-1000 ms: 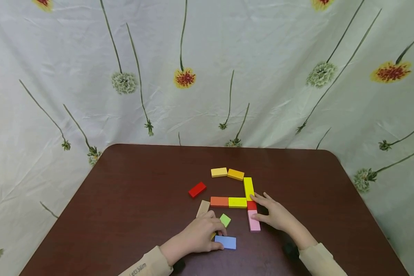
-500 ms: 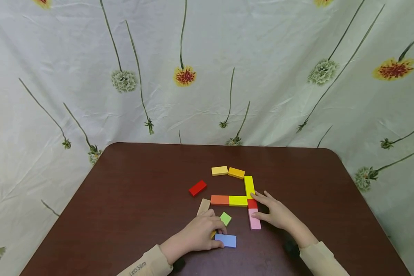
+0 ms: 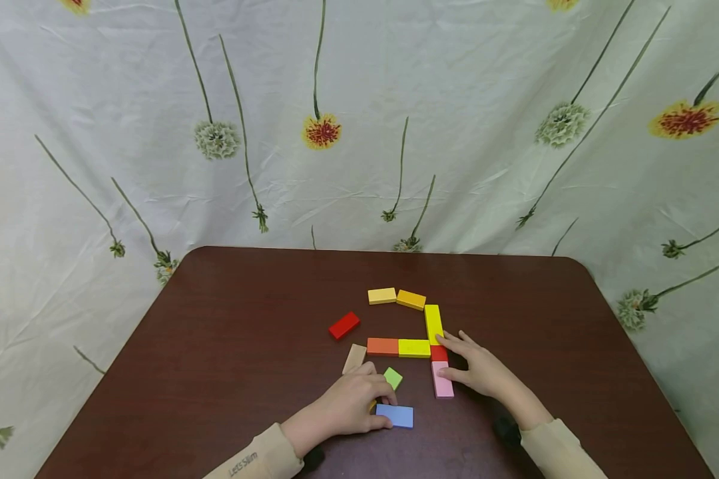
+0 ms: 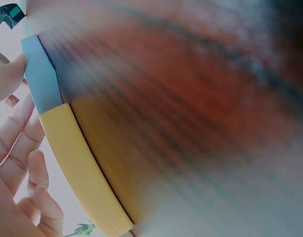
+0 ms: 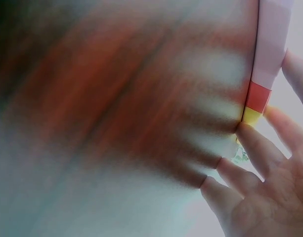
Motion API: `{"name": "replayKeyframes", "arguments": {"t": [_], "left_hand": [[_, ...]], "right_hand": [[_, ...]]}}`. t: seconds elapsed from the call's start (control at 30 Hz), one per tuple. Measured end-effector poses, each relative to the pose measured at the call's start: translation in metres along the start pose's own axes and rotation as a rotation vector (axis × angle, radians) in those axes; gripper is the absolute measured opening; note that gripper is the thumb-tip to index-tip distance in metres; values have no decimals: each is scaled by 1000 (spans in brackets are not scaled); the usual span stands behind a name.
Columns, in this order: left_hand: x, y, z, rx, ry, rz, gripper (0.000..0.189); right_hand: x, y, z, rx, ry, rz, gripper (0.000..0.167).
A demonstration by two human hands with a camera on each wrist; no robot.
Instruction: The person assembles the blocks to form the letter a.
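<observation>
My left hand (image 3: pixel 355 402) pinches a blue block (image 3: pixel 398 416), thumb on its near side and fingers at its far edge; the thumb also meets the blue block (image 4: pixel 42 74) in the left wrist view. A yellow-orange block (image 4: pixel 84 170) lies against it there, mostly hidden under the hand in the head view. With spread fingers, my right hand (image 3: pixel 480 369) touches an upright-running yellow block (image 3: pixel 433 324) and rests its thumb on a pink block (image 3: pixel 443 380). Between those two sits a red block (image 3: pixel 439 353), end to end with them.
An orange block (image 3: pixel 382 346) and a yellow block (image 3: pixel 414 348) form a row left of the red one. Pale yellow (image 3: pixel 381 296) and amber (image 3: pixel 411 299) blocks lie behind. A loose red block (image 3: pixel 344 325), tan block (image 3: pixel 354 358) and green block (image 3: pixel 393 378) lie on the brown table (image 3: pixel 245 319).
The left hand has shifted slightly to the right, the blue block with it. My right hand stays at the yellow and pink blocks. The head view has tilted a little.
</observation>
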State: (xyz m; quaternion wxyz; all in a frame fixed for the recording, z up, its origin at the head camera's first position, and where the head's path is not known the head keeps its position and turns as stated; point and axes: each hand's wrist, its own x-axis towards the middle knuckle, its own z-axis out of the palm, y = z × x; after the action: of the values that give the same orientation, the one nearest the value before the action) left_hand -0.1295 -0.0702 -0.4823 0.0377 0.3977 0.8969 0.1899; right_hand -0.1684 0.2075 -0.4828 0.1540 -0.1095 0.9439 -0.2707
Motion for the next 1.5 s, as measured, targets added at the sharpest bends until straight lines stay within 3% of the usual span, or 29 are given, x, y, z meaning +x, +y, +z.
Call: {"name": "replayKeyframes", "arguments": {"t": [0.7, 0.9, 1.07, 1.27, 1.5], "left_hand": [[-1, 1, -1, 16, 9, -39, 20], [-6, -6, -6, -5, 88, -152, 23], [-12, -19, -12, 0, 142, -272, 50], [-20, -28, -11, -48, 45, -339, 86], [-23, -33, -9, -80, -32, -370, 95]], "right_hand": [[0, 0, 0, -2, 3, -12, 71], [0, 0, 0, 0, -3, -3, 71], [0, 0, 0, 3, -3, 1, 71], [-1, 0, 0, 3, -5, 2, 70], [0, 0, 1, 3, -6, 6, 71]]}}
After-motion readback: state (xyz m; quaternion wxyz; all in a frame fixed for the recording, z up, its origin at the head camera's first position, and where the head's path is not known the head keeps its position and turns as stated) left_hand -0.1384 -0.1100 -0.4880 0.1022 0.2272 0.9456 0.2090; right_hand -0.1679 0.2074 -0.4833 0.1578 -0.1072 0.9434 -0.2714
